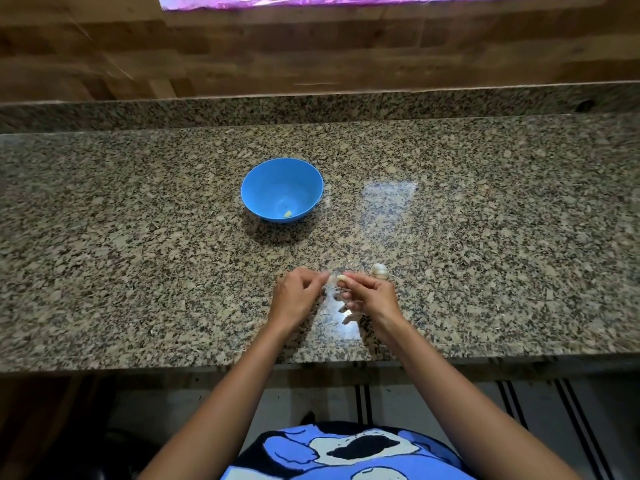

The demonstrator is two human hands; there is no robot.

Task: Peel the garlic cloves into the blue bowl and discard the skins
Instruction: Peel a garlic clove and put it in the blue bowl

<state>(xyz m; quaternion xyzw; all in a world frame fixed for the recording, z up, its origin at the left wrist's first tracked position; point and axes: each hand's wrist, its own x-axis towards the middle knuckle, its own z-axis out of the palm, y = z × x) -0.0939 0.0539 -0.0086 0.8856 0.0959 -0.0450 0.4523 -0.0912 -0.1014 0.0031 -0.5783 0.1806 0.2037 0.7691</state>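
The right hand (372,296) pinches the small pale garlic clove (341,278) in its grip, the clove apparently pointing left toward the curled left hand (296,296), whose grip I cannot tell.

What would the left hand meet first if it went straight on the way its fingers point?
Probably the garlic clove pinched in the right hand, close ahead of the left hand; depth is unclear.

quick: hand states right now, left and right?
Left hand: fingers curled beside the garlic clove; grip cannot be told.
Right hand: pinches the garlic clove.
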